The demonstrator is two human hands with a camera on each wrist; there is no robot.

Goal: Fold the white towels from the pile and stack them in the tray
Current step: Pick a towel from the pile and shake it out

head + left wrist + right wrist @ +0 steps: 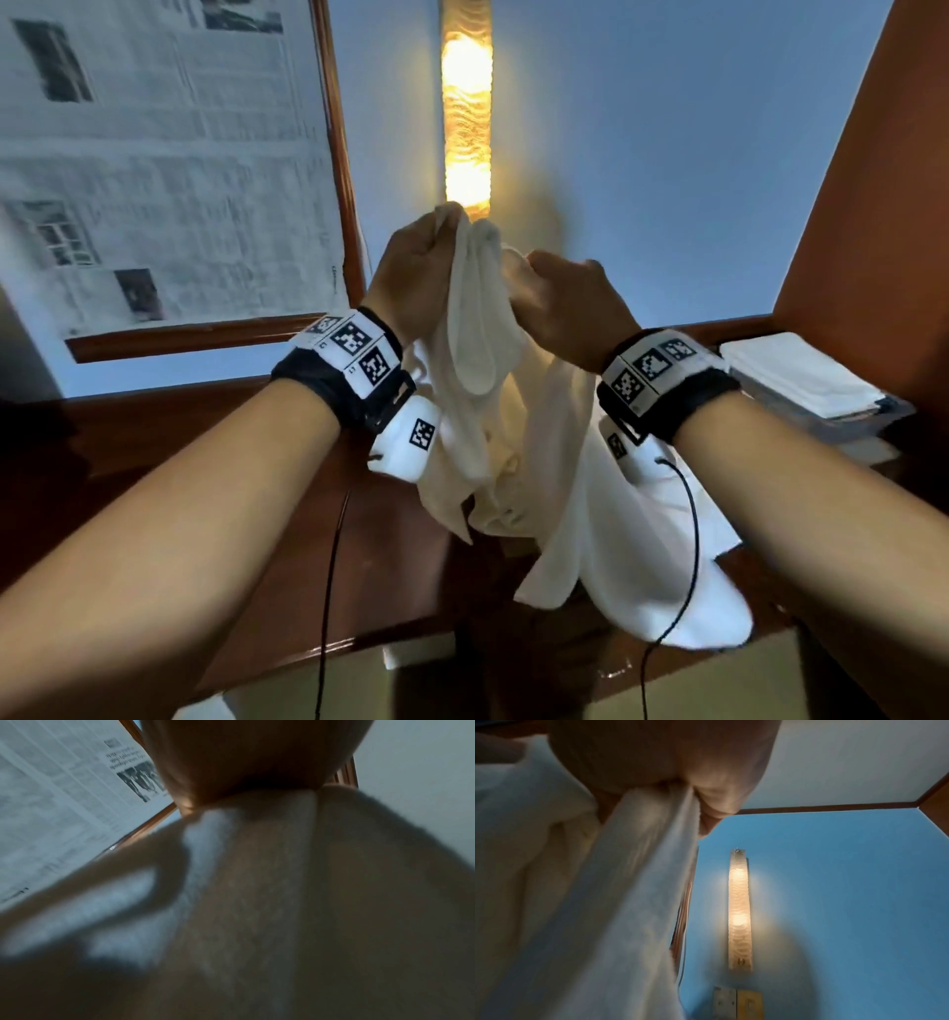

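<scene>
A white towel [472, 329] hangs in the air in front of the blue wall, bunched and unfolded. My left hand [431, 241] pinches its top edge high up, and the left wrist view shows the cloth [270, 882] running down from the fingers. My right hand [544, 288] grips another part of the same towel just to the right and slightly lower; the cloth [628, 862] leaves that fist in the right wrist view. Below the hands, more white towels [616, 539] lie crumpled on the dark wooden table [154, 437]. Folded white towels [801, 370] sit stacked in a tray [873, 419] at the right.
A lit vertical wall lamp [466, 113] hangs behind the towel. A wood-framed panel covered with newspaper [154, 169] fills the left. A brown wooden board [883, 195] rises on the right. Black cables [328, 591] hang from both wrists over the table's front edge.
</scene>
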